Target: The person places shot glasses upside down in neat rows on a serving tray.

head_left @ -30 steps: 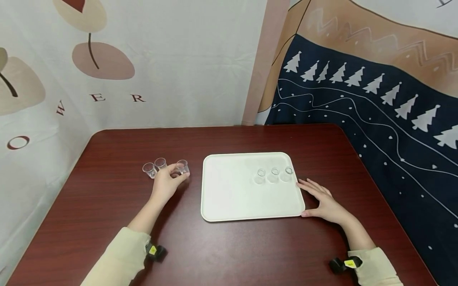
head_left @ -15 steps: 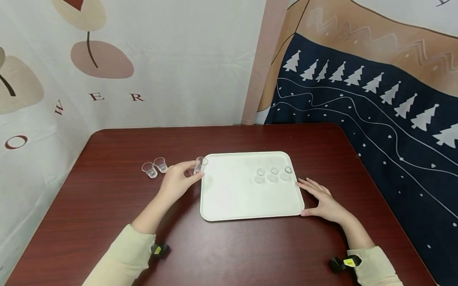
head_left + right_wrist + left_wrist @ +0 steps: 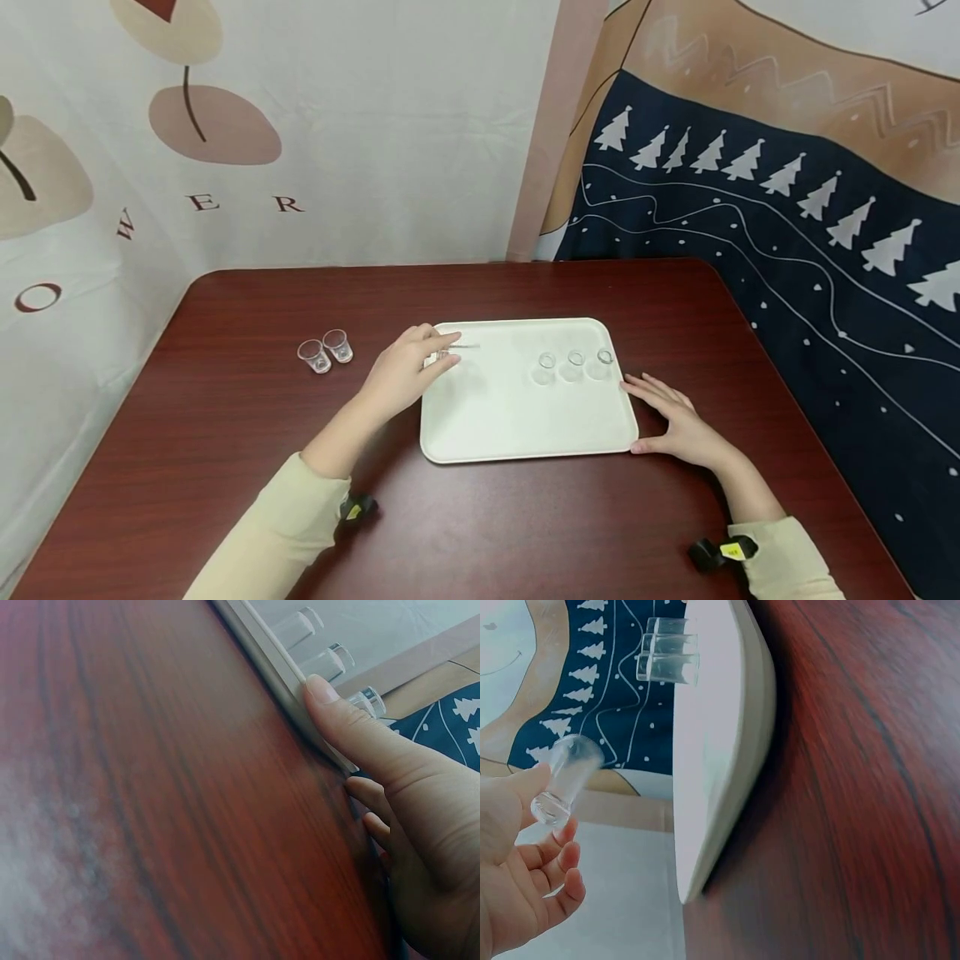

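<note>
My left hand (image 3: 396, 377) pinches a clear shot glass (image 3: 576, 771) between thumb and index finger, over the left end of a white tray (image 3: 517, 429). The glass is tipped over in the left wrist view, its thick base near the thumb; in the head view the fingers mostly hide it. My right hand (image 3: 684, 432) is spread at the tray's right side, thumb touching the rim near the front corner. Three more shot glasses (image 3: 575, 368) stand in a row, bottoms up, on the tray's right part.
Two upright shot glasses, a left one (image 3: 313, 356) and a right one (image 3: 338, 346), stand side by side on the dark red wooden table (image 3: 495, 525), left of the tray. Printed cloths (image 3: 390, 150) hang behind the table.
My left hand has carried the shot glass rightward from beside the two others to above the tray, and the glass has turned from upright to tipped. My right hand has stayed at the rim.
</note>
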`<state>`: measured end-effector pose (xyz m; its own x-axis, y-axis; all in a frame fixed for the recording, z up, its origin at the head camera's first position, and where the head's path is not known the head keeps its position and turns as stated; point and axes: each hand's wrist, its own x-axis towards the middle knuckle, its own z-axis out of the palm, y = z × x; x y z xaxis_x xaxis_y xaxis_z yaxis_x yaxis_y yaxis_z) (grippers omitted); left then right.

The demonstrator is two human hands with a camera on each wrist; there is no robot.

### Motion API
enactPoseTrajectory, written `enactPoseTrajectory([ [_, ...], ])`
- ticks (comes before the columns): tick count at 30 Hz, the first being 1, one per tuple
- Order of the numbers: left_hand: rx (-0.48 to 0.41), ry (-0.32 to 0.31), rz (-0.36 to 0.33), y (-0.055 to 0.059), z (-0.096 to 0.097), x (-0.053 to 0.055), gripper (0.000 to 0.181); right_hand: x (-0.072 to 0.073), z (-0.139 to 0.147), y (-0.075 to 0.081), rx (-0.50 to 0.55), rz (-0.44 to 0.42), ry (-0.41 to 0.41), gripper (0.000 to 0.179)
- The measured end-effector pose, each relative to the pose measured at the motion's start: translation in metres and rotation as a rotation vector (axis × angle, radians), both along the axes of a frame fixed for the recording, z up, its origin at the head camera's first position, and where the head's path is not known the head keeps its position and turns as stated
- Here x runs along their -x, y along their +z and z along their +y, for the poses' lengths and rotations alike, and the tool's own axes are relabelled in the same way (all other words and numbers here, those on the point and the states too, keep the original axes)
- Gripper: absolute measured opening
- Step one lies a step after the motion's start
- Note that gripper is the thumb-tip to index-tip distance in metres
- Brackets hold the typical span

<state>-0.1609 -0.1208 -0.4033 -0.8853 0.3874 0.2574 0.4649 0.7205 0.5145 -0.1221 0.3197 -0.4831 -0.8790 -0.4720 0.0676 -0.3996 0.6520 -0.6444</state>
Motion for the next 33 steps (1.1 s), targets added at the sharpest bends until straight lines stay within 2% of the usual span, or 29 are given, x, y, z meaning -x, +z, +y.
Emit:
enactPoseTrajectory([
  [7, -0.106, -0.007, 0.029, -0.007, 0.023, 0.006, 0.037, -0.001, 0.001, 0.0, 0.007, 0.002, 0.001, 0.09],
  [13, -0.226, 0.025, 0.047, -0.019, 0.048, 0.009, 0.039, -0.002, 0.0, 0.0, 0.014, 0.008, 0.001, 0.091],
  [19, -0.32, 0.05, 0.042, -0.031, 0.068, 0.01, 0.031, -0.001, 0.0, 0.0, 0.017, 0.008, 0.001, 0.09],
  [27, -0.363, 0.048, 0.022, -0.043, 0.086, 0.012, 0.029, -0.002, -0.001, 0.001, 0.011, -0.01, -0.005, 0.091],
  [33, -0.358, 0.048, -0.005, -0.048, 0.093, 0.014, 0.027, -0.001, -0.001, 0.002, 0.014, -0.007, 0.001, 0.091],
])
